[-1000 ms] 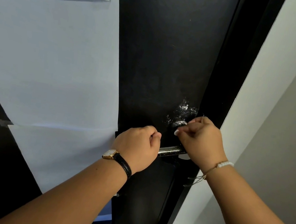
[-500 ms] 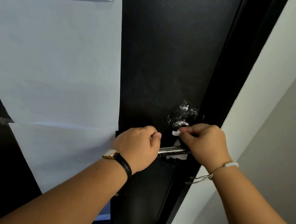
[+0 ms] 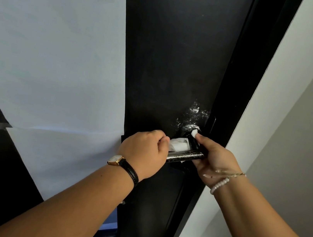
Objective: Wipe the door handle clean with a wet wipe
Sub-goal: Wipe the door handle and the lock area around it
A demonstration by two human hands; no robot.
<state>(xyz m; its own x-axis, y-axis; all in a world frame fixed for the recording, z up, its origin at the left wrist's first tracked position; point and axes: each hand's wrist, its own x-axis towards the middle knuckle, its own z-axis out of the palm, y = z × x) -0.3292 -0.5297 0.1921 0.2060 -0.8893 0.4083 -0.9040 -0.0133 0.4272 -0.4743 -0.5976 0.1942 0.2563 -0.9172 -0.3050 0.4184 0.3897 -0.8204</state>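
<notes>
A black door (image 3: 176, 60) fills the middle of the view, with large sheets of pale paper (image 3: 49, 51) taped over its left part and a white wall (image 3: 296, 98) at the right. Low on the door, near its right edge, sits the door handle (image 3: 184, 156): a horizontal lever, dark and glossy with a silvery sheen and fine light speckles along its length. Above it the round metal base (image 3: 189, 127) shows, and white scratchy marks (image 3: 195, 112) spread over the door surface just above that. The left hand (image 3: 144, 153), with a black-strapped watch (image 3: 122, 164) on its wrist, is curled closed around the handle's left end and pinches one end of the wet wipe (image 3: 178, 144). The wipe is white and crumpled, stretched behind the lever from the left hand up to the right hand (image 3: 214, 159), whose thumb and finger squeeze its other end beside the base. The right wrist wears a pearl bracelet (image 3: 219, 185)
</notes>
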